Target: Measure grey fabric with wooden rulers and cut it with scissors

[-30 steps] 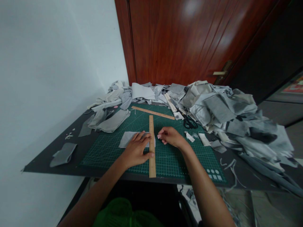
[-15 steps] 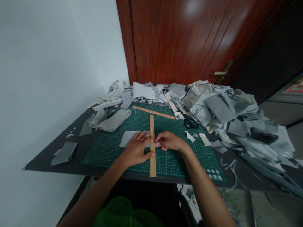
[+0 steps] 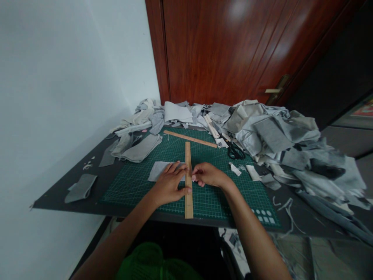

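Note:
A wooden ruler (image 3: 189,206) lies lengthwise, pointing away from me, across the right part of a small light grey fabric piece (image 3: 157,170). My left hand (image 3: 169,186) is spread flat, its fingers over the fabric and the fingertips and thumb pressing on the ruler. My right hand (image 3: 208,175) is closed in a pinch at the ruler's right edge. Between its fingertips shows a small pale pink piece, mostly hidden, its kind unclear. Under all of this is a green cutting mat (image 3: 131,190).
A second wooden ruler (image 3: 189,138) lies slantwise at the back of the mat. Black-handled scissors (image 3: 235,151) lie to its right. Heaped fabric scraps (image 3: 271,132) line the back and right of the table, with more scraps (image 3: 141,148) at left. A folded grey piece (image 3: 81,188) lies far left.
The whole view has shifted very slightly. Both hands keep their places, and my right fingertips have moved only a tiny bit along the ruler's edge, if at all.

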`<state>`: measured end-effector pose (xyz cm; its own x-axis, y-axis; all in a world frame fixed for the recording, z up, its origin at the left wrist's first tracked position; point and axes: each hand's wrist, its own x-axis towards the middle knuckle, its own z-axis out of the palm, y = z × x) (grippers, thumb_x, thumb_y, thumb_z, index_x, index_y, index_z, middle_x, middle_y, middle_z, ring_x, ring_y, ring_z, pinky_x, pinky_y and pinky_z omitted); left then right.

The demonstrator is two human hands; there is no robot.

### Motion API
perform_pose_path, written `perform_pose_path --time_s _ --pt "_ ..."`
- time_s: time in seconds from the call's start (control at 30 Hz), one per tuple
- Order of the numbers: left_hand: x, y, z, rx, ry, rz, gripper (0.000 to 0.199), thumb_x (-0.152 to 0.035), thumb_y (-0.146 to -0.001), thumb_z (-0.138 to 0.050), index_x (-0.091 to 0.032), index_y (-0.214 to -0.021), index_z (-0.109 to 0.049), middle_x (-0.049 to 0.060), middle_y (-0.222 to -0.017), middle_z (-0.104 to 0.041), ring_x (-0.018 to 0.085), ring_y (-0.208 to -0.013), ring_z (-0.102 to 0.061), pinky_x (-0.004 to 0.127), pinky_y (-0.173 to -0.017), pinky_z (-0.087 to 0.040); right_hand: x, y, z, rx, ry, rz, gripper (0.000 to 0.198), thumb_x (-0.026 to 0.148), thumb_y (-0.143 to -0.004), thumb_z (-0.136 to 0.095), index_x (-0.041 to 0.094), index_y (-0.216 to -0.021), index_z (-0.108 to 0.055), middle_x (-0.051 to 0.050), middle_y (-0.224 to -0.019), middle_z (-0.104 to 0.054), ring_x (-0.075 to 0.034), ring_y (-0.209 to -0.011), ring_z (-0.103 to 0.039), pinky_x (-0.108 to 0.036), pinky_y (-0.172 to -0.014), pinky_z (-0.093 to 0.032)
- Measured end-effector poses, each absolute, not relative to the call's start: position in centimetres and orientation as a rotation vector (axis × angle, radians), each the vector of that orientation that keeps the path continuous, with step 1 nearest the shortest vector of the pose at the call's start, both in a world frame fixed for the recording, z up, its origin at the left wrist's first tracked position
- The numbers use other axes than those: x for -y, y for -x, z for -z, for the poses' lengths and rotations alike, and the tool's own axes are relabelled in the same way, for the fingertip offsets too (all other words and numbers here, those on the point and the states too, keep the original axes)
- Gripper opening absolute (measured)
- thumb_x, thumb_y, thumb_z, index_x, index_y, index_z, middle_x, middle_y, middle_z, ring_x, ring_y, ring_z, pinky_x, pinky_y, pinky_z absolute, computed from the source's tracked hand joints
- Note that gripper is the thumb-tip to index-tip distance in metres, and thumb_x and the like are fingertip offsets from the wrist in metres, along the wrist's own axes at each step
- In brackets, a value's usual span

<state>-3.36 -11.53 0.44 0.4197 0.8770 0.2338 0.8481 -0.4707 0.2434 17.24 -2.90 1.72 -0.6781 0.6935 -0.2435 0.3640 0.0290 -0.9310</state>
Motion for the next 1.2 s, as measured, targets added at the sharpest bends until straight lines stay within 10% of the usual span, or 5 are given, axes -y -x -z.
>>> perform_pose_path --time_s 1.2 --pt "11.55 3.41 -0.44 -1.58 -2.582 -0.473 0.067 -0.052 -0.084 -0.071 -0.023 -0.141 -0.05 0.008 -0.152 -0.049 0.034 -0.147 -0.034 0.052 -0.123 -0.024 2.89 -16.98 -1.44 2.05 1.076 -1.612 0.012 0.009 -0.079 -0.058 0.017 -0.072 -0.065 0.005 -0.056 -0.062 -0.009 -0.046 -0.06 -0.018 -0.045 -0.047"
